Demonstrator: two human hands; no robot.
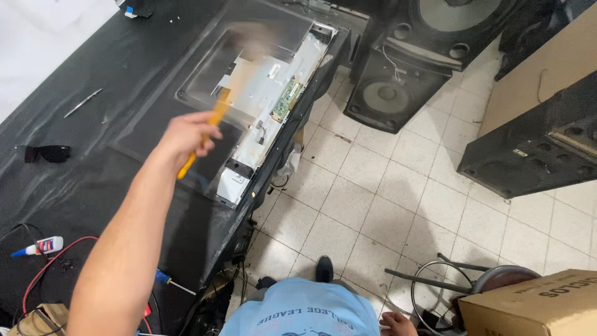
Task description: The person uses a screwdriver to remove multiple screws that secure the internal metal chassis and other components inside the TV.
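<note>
A black-covered workbench (pixel 74 99) fills the left side, and beside it runs a pale tiled floor (pixel 398 205) with dark speaker cabinets (pixel 385 93) standing at the far end. On the bench lies an opened flat-screen set (pixel 261 106), back panel off, bare metal chassis and a small green circuit board (pixel 287 99) showing. The left hand (pixel 189 134) is closed round the orange handle of a brush (pixel 214 118), whose blurred bristles hover over the panel. The right hand (pixel 398 323) rests low by the person's lap, fingers loosely curled, holding nothing visible. Bottom right, a brown cardboard box (pixel 535 305) with dark lettering; a small white glue bottle (pixel 43 246) with a blue tip lies at the bench's near left, and a blue-handled screwdriver (pixel 171 281) sits near the bench's front edge.
</note>
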